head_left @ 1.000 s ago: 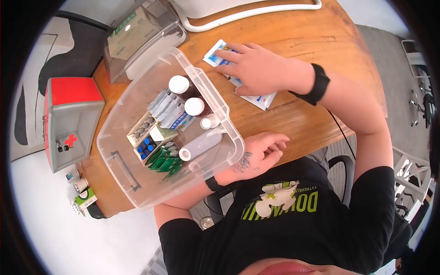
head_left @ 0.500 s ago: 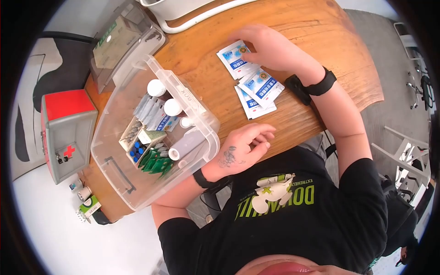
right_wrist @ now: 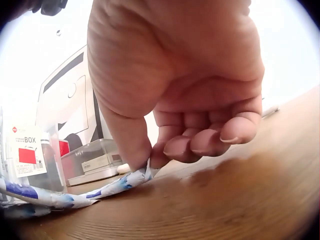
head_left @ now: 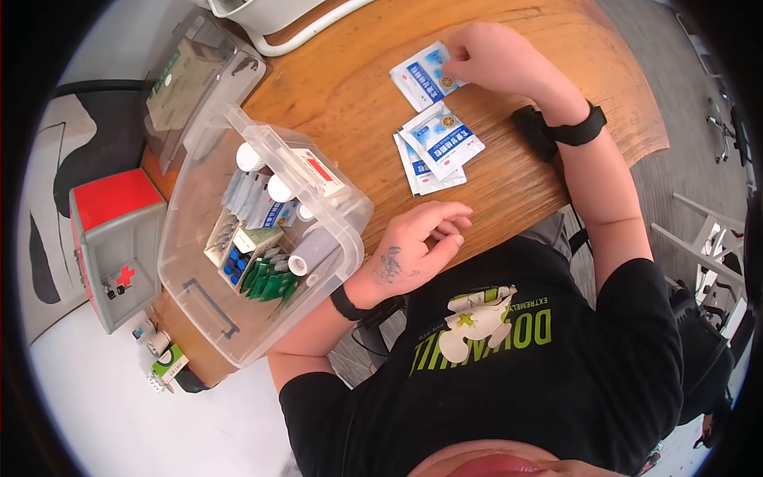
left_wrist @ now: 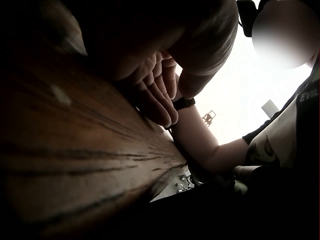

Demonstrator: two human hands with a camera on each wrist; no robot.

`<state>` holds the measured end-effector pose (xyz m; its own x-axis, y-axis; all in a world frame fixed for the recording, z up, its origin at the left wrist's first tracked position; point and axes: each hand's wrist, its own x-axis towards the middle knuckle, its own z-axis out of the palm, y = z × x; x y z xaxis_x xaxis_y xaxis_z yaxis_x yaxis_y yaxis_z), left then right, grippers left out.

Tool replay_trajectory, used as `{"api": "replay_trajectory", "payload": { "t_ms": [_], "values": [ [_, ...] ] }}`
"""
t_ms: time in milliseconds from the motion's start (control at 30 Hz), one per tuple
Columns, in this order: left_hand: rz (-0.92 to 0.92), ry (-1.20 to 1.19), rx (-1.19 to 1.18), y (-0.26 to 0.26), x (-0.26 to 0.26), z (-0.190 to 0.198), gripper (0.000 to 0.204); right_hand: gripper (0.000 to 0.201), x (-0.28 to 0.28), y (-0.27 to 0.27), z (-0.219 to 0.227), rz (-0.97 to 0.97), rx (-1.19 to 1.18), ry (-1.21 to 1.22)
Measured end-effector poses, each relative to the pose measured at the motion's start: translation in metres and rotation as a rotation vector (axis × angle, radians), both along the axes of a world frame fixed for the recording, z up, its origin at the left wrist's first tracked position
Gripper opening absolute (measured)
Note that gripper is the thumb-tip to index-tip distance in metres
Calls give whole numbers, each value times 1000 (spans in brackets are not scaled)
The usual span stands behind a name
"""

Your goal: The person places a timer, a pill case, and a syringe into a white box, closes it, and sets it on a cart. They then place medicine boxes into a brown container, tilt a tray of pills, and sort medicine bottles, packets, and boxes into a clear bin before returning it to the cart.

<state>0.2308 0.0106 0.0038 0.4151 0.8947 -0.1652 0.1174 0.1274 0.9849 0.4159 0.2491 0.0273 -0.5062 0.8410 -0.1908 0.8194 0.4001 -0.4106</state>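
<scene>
The right hand point(head_left: 505, 63) pinches the edge of a blue and white sachet point(head_left: 425, 77) between thumb and forefinger; in the right wrist view the hand point(right_wrist: 180, 85) has its other fingers curled above the wood, and the sachet point(right_wrist: 117, 186) lies low along the table. Closer to the body, more sachets point(head_left: 443, 141) overlap on the table. The left hand point(head_left: 417, 246) rests by the table's front edge, loosely curled, holding nothing; the left wrist view shows its fingers point(left_wrist: 155, 92) hanging relaxed over the wood.
A clear bin point(head_left: 176, 266) left of the sachets holds white-capped bottles point(head_left: 280, 188), green packets point(head_left: 270, 280), blue-capped vials and a box point(head_left: 318, 171). Beyond stand a lidded clear container point(head_left: 230, 87), a red-topped grey case point(head_left: 119, 199) and a white-framed object point(head_left: 306, 33).
The right hand has gone from lying flat over the sachets to pinching the far one, uncovering the others. The view has shifted, and the left hand stays by the table edge.
</scene>
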Motion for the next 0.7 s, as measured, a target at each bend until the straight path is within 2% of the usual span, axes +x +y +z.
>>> {"api": "replay_trajectory", "payload": {
  "t_ms": [133,233,333,433,533,633,700],
  "values": [
    [-2,11,18,0,0,0,36,24,3,-5,6,-178,165,-25],
    [-6,9,27,2,0,4,35,27,1,-4,-11,-47,402,301],
    [-6,6,30,2,-1,3,35,39,-1,-2,-19,249,510,329],
    [2,-1,23,2,-1,2,35,43,-3,-9,-19,260,397,270],
    [8,-6,11,2,-1,3,36,38,-2,-12,-15,171,381,243],
    [7,-7,13,1,-1,3,36,35,-3,-18,6,6,173,40],
    [6,-4,21,3,-1,4,36,41,-2,-14,1,-10,162,117]
  ]
}}
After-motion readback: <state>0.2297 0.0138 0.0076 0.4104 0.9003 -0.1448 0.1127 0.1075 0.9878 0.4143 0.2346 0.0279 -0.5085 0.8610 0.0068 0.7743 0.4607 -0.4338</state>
